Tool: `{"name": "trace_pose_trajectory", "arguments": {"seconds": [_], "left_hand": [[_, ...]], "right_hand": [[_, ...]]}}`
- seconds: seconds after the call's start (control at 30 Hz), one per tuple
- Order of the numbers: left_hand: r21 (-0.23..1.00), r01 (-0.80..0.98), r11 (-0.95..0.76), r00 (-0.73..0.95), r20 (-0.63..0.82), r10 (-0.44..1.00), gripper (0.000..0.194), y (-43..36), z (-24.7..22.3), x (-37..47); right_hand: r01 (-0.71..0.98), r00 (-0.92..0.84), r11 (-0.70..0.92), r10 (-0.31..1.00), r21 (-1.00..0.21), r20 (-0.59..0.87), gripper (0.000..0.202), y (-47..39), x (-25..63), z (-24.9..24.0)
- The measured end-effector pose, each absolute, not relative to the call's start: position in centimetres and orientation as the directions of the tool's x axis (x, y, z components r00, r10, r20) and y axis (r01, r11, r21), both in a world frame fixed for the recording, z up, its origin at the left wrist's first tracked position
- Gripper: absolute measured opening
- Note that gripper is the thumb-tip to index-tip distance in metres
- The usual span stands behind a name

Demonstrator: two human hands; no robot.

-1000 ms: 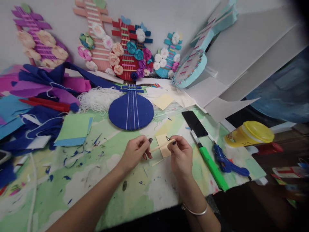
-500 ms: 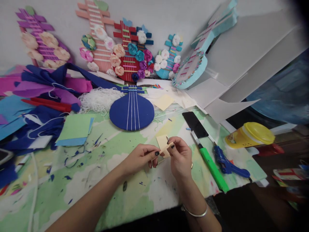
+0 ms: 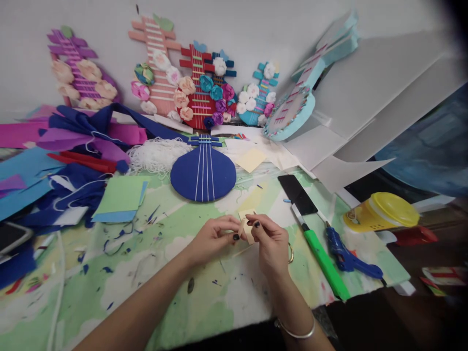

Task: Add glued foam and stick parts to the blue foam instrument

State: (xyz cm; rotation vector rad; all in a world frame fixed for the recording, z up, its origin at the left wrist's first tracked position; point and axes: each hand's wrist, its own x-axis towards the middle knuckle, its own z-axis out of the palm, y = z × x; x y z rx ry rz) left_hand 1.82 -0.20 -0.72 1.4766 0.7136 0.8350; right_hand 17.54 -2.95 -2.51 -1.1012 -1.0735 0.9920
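My left hand and my right hand meet over the table's middle, fingertips pinched together on a thin cream strip. A small cream paper square lies just under and behind the fingers. A scissors ring shows at the right hand's far side. Beyond the hands lies a dark blue lute-shaped craft piece with white strings.
A black phone, a green-handled cutter, a blue glue gun and a yellow tub lie at the right. Green and blue paper, white string and crepe paper lie left. Decorated paper instruments lean on the wall.
My hands have drawn closer together, and the cream strip now stands shorter and more upright between the fingertips. The view has shifted slightly down and left.
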Motion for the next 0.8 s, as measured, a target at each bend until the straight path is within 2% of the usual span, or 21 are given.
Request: {"name": "trace_pose_trajectory", "arguments": {"seconds": [0.1, 0.27, 0.5, 0.63, 0.7, 0.77, 0.8], "left_hand": [[0.978, -0.003, -0.207, 0.391, 0.192, 0.9, 0.018, 0.3, -0.7, 1.4], [0.983, -0.001, -0.186, 0.295, 0.178, 0.939, 0.018, 0.4, -0.6, 1.0], [0.986, -0.014, -0.168, 0.311, 0.164, 0.936, 0.02, 0.1, -0.9, 1.5], [0.984, 0.032, -0.173, 0.271, 0.158, 0.949, 0.015, 0.6, -1.5, 1.1], [0.973, 0.128, -0.191, 0.132, 0.174, 0.976, 0.02, 1.3, -1.9, 0.3], [0.937, 0.306, -0.17, -0.172, 0.23, 0.958, 0.026, 2.3, -2.2, -0.8], [0.912, 0.392, -0.121, -0.354, 0.271, 0.895, 0.028, 2.9, -2.4, -1.5]], "right_hand": [[-0.007, 0.137, 0.148, 0.98, -0.989, 0.146, 0.023, -2.9, 17.3, -2.3], [0.048, -0.084, 0.177, 0.981, -0.983, 0.173, 0.019, -2.9, 16.5, -1.9], [-0.071, -0.067, 0.036, 0.997, -0.997, 0.041, 0.013, -3.0, 15.9, -2.1], [-0.041, -0.02, 0.059, 0.998, -0.997, 0.06, 0.012, -3.1, 15.9, -2.0], [-0.028, 0.028, 0.076, 0.997, -0.997, 0.076, 0.012, -3.1, 16.0, -1.9], [-0.031, 0.08, 0.082, 0.994, -0.996, 0.079, 0.012, -3.1, 16.1, -2.0], [-0.036, 0.097, 0.083, 0.992, -0.996, 0.079, 0.012, -3.1, 16.1, -2.0]]}}
